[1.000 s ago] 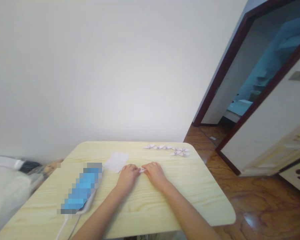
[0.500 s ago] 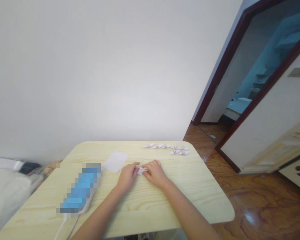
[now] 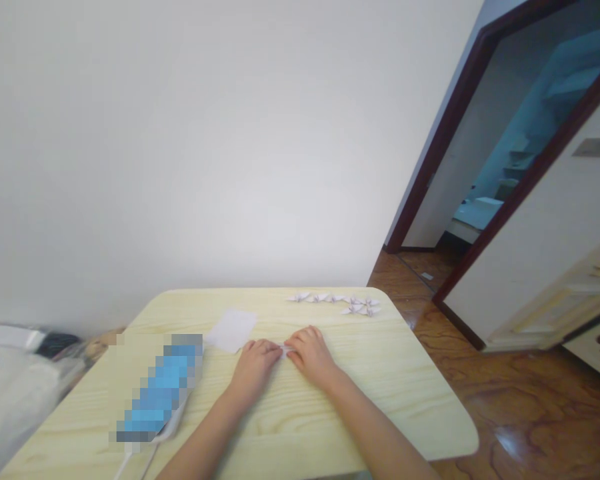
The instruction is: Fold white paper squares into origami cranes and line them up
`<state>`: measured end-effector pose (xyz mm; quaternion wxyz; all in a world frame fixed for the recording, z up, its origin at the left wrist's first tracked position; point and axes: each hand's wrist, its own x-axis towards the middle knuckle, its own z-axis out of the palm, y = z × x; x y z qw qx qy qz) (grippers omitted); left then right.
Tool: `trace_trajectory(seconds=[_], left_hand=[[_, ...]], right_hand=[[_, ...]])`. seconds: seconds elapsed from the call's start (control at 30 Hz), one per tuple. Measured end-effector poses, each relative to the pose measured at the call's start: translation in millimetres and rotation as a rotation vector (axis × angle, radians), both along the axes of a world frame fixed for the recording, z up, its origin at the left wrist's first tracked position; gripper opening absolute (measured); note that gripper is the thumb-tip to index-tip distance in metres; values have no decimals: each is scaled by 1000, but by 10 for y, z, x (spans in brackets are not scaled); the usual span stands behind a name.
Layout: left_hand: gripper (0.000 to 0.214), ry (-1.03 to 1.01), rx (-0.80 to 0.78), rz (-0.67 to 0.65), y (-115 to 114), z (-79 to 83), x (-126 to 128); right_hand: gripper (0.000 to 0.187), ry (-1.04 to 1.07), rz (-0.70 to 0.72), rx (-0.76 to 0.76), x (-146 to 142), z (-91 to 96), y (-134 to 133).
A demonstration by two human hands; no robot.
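Note:
My left hand (image 3: 254,365) and my right hand (image 3: 313,355) rest close together on the pale wooden table (image 3: 380,387), fingers curled and pressed onto a small folded white paper piece (image 3: 285,350) between them. Most of that piece is hidden under the fingertips. A flat white paper sheet (image 3: 231,329) lies just beyond my left hand. Several small folded paper figures (image 3: 337,302) are lined up near the table's far right edge.
A pixelated blue object on a white device (image 3: 156,397) with a cable lies at the left of the table. White bedding (image 3: 10,380) sits beyond the left edge. A dark-framed open doorway (image 3: 480,167) and wooden floor (image 3: 530,400) are at right.
Both hands stayed together on the small paper piece, with fingers shifting slightly; half a second ago more of the paper showed between them. The view moved slightly.

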<state>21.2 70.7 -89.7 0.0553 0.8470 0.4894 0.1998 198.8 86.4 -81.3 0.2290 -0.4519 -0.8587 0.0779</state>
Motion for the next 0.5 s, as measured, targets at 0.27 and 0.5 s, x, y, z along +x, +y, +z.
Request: trace_trajectory(seconds=[0.27, 0.5], left_hand=[[20, -45, 1, -11, 33, -21, 15], [19, -95, -1, 26, 47, -13, -11]], right_hand=[[17, -31, 80, -22, 1, 3, 24], [17, -39, 118, -34, 34, 70, -13]])
